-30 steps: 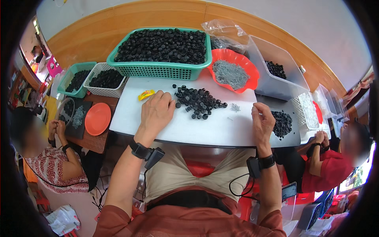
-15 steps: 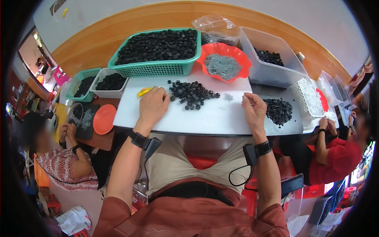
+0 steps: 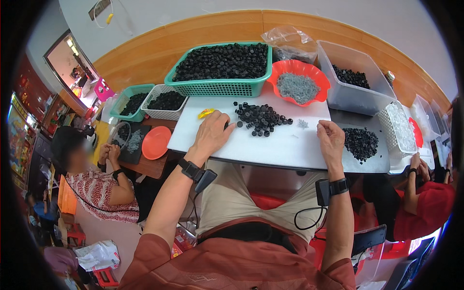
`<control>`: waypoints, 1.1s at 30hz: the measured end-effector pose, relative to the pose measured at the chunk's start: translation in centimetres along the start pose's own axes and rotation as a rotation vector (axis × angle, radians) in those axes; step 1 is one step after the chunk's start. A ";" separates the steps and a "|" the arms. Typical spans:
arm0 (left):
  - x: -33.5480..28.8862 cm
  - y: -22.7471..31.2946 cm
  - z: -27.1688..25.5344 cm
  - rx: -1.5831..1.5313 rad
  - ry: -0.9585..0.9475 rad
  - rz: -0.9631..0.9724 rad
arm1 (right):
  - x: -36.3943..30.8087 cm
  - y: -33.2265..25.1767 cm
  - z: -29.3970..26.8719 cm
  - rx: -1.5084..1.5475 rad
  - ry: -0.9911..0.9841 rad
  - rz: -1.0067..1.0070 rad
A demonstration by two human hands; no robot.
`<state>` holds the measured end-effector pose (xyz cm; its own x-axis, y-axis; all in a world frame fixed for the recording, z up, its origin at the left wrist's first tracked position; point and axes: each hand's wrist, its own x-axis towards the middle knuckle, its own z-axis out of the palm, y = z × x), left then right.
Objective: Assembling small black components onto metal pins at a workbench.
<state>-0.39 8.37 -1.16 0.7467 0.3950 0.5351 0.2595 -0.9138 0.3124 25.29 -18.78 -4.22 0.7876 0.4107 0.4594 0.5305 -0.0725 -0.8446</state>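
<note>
My left hand (image 3: 211,135) lies over the left part of a white board (image 3: 285,153), its fingers bent together. A small black round cap (image 3: 226,125) shows between its thumb and index finger. Beside the fingertips is a small yellow object (image 3: 206,113); its kind is unclear. To the right spreads a loose pile of black caps (image 3: 262,117), with a few tiny clear-grey pieces (image 3: 302,123) by it. My right hand (image 3: 331,140) rests at the board's right edge, fingers curled and thumb against them; what they hold, if anything, is hidden.
Behind the board stand a green basket (image 3: 217,88) of black caps, a red scalloped bowl (image 3: 323,95) of grey pieces and a clear bin (image 3: 355,99). Small black parts (image 3: 361,143) lie to the right. A person (image 3: 104,176) works at left, another (image 3: 427,203) at right.
The whole view has swung, so the scene sits farther right. A black cap now shows between my left thumb and index finger. My right hand stays at the board's edge, fingers still curled.
</note>
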 end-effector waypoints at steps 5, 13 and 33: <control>0.2 0.1 -0.3 0.034 -0.069 -0.028 | 0.1 -0.4 0.0 0.069 -0.034 0.085; 0.4 0.4 -0.2 0.184 -0.100 -0.028 | 0.1 -0.1 0.0 0.242 -0.011 0.096; 0.7 0.1 -0.1 -0.066 0.218 -0.176 | 0.3 1.0 -0.7 0.377 -0.032 0.097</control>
<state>0.14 8.60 -0.65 0.5428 0.5645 0.6219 0.3281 -0.8241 0.4617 26.31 -19.34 -4.71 0.8154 0.4465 0.3685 0.2966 0.2245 -0.9282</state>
